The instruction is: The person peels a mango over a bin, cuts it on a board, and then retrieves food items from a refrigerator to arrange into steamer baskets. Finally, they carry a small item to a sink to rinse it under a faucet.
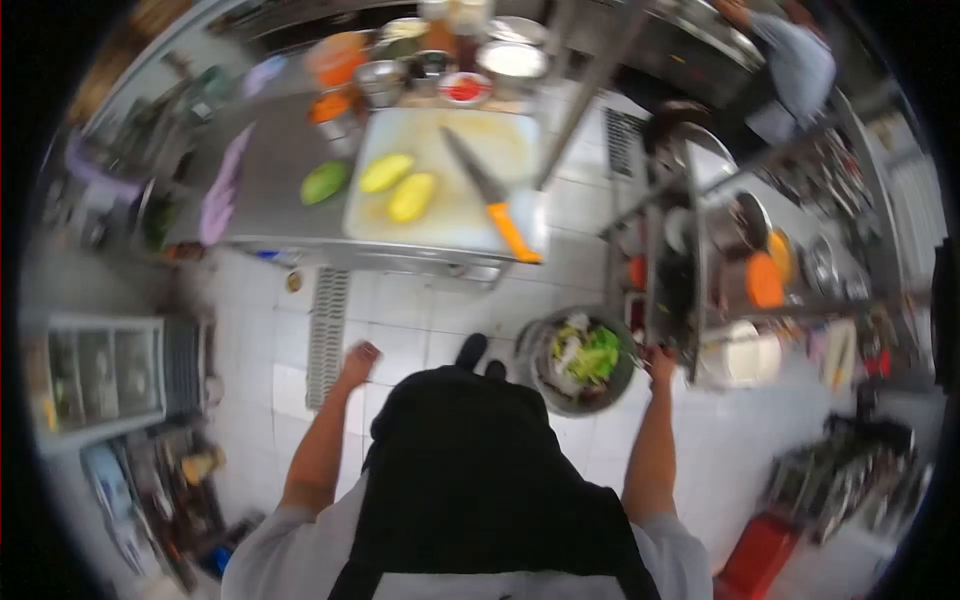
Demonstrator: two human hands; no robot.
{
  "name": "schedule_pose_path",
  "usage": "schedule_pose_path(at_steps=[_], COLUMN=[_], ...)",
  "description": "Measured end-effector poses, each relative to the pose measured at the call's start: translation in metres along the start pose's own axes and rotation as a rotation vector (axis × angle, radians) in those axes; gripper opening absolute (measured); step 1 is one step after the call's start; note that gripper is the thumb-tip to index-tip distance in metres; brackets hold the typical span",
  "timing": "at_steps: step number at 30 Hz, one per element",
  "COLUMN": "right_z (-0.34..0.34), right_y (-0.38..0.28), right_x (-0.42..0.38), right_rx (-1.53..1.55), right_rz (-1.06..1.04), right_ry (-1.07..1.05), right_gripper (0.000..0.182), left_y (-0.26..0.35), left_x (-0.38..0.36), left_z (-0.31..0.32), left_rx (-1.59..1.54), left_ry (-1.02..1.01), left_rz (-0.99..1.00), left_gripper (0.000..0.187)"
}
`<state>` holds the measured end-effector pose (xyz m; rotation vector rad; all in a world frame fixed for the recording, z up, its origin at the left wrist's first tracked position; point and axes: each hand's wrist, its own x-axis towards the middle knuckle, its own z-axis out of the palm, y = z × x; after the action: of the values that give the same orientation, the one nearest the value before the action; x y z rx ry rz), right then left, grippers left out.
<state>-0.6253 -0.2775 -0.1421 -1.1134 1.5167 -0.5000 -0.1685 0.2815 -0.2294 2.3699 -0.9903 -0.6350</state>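
Observation:
My left hand [360,364] hangs over the floor tiles, below the front edge of the counter; its fingers look loosely curled, with nothing visible in them. At the right rim of a grey bin [538,372] holding leafy scraps [594,354], my right hand [659,362] is closed around something small and thin, too blurred to name. On the counter ahead lies a white cutting board [445,215] with two peeled yellow mangoes [387,173]. A knife with an orange handle [490,195] rests slantwise on the board. One green mango [324,183] sits left of it.
Bowls and containers, including a bowl of red pieces [465,89], crowd the counter's back. A lilac cloth [223,190] lies at its left. Metal shelving [700,270] with pots stands at right. Another person [795,70] works beyond it. A drain grate [327,335] runs along the floor.

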Motion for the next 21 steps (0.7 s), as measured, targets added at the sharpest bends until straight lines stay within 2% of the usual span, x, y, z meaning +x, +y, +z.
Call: schedule_pose_path(at_steps=[1,2,3,4,5,6,7,8,9,10,11,12,13,14,15,16,17,18,19,20,21], right_z=[-0.004,-0.009,-0.014,-0.022,-0.029,-0.031,-0.03,-0.025,-0.04,-0.032,-0.03,-0.054,-0.016,0.025,0.032,0.081,0.125,0.16,0.214,0.269,0.314], right_y=[0.003,0.011,0.017,0.016,0.019,0.016,0.001,-0.009,0.022,0.017,0.041,0.079,0.041,0.023,0.059,0.024,0.048,0.1,0.061,0.009,-0.018], right_x=[0.012,0.028,0.044,0.056,0.059,0.047,0.035,0.029,0.067,0.048,0.062,0.099,0.04,-0.018,0.01,-0.066,-0.057,-0.023,-0.102,-0.187,-0.24], right_rx=[0.044,0.083,0.122,0.126,0.126,0.115,-0.052,-0.212,-0.231,-0.093,-0.504,-1.114,-1.116,-0.913,-0.918,-0.831,-1.075,-0.909,-0.933,-0.936,-0.94], right_rz=[-0.066,-0.085,-0.098,-0.093,-0.086,-0.085,-0.14,-0.208,-0.262,-0.277,-0.6,-0.701,-0.438,-0.604,-0.628,-0.676,-0.603,-0.664,-0.584,-0.556,-0.522], right_ry=[0.017,0.022,0.041,0.004,-0.024,-0.041,0.016,0.069,0.138,0.118,0.515,0.333,0.332,0.365,0.098,-0.091,-0.079,-0.354,-0.511,-0.706,-0.897], right_gripper=[0.012,0.013,0.015,0.017,0.02,0.02,0.022,0.024,0.025,0.024,0.035,0.049,0.05,0.042,0.031,0.029,0.031,0.033,0.029,0.028,0.028], left_y=[-0.003,0.042,0.05,0.0,-0.002,0.002,0.005,0.004,0.003,-0.001,0.003,0.01,0.012,0.005,0.009,0.018,-0.001,-0.018,-0.032,-0.031,-0.071], left_x=[-0.028,-0.051,-0.077,-0.106,-0.126,-0.145,-0.155,-0.158,-0.159,-0.16,-0.153,-0.141,-0.131,-0.124,-0.121,-0.118,-0.11,-0.103,-0.1,-0.097,-0.098], left_z=[0.014,0.004,0.009,0.045,0.042,0.048,0.056,0.059,0.057,0.056,0.046,0.029,0.02,0.02,0.009,-0.006,-0.002,0.003,0.008,-0.011,0.024], left_rx=[0.061,-0.102,-0.097,0.009,0.167,-0.034,-0.239,-0.25,-0.186,-0.123,-0.138,-0.137,-0.142,-0.023,-0.128,-0.168,-0.25,-0.273,-0.331,-0.415,-0.309], left_ry=[-0.183,-0.354,-0.407,-0.493,-0.468,-0.495,-0.497,-0.464,-0.475,-0.487,-0.451,-0.488,-0.52,-0.409,-0.217,-0.073,-0.056,-0.013,0.073,-0.076,0.061], left_rz=[0.032,-0.504,-0.483,-0.177,0.21,-0.121,-0.443,-0.448,-0.461,-0.476,-0.485,-0.571,-0.659,-0.572,-0.589,-0.542,-0.543,-0.521,-0.5,-0.571,-0.437], left_gripper=[0.019,0.031,0.031,0.025,0.023,0.024,0.026,0.026,0.026,0.027,0.027,0.029,0.03,0.03,0.03,0.042,0.043,0.047,0.052,0.06,0.067])
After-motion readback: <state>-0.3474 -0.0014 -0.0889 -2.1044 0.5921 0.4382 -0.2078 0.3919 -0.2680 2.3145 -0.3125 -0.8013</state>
